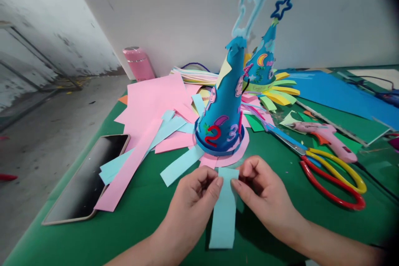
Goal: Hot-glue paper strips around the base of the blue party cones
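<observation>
A light blue paper strip (223, 216) hangs toward me between my hands, its upper end pinched from both sides. My left hand (197, 193) grips the left edge between thumb and curled fingers. On the right edge, my right hand (261, 191) holds it the same way. Just beyond stands a blue paper cone hat (225, 99) with number stickers and a pale blue pipe-cleaner shape (252, 2) on top. Under its rim lies a pink paper ring (241, 153), with another light blue strip (181, 166) sticking out to the left.
Left are a phone (89, 178), a long pink strip (131, 166), pink sheets (152, 99) and a pink bottle (139, 63). Scissors (332, 174) and a corded pink glue gun (330, 135) lie right. Behind stands a star-topped cone hat (264, 58); blue sheets (349, 91) lie back right.
</observation>
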A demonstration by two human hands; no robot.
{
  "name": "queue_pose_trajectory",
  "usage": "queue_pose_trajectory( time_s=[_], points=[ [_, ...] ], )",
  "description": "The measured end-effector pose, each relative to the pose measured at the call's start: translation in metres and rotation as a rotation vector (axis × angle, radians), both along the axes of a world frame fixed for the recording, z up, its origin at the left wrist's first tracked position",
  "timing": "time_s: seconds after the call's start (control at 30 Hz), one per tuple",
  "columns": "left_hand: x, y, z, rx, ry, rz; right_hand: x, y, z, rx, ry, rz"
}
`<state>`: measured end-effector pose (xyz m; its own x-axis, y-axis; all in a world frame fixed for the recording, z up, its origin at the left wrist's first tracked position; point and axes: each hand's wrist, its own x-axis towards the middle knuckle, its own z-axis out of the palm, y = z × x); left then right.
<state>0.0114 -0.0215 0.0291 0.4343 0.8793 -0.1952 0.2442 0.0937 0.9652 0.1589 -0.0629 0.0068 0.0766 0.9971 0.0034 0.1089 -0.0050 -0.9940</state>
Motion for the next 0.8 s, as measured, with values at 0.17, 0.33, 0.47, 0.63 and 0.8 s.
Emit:
queue_pose_trajectory(
  time_s=[0.17, 0.33, 0.47, 0.63, 0.8],
  points=[
    [-0.013, 0.012, -0.004, 0.38, 0.15, -0.032, 0.011, 0.016, 0.0, -0.078, -0.061, 0.007],
    [-0.016, 0.025, -0.014, 0.915, 0.291, -0.302, 0.018, 0.026, -0.001, -0.074, -0.4, 0.059],
    [-0.013, 0.028, -0.023, 0.912, 0.436, -0.405, 0.014, 0.028, 0.0, -0.087, -0.576, 0.047],
    [-0.016, 0.029, -0.027, 0.874, 0.489, -0.433, 0.008, 0.029, 0.0, -0.113, -0.637, 0.015],
    [-0.015, 0.029, -0.025, 0.881, 0.523, -0.442, 0.005, 0.033, 0.001, -0.149, -0.654, -0.015]
  ],
)
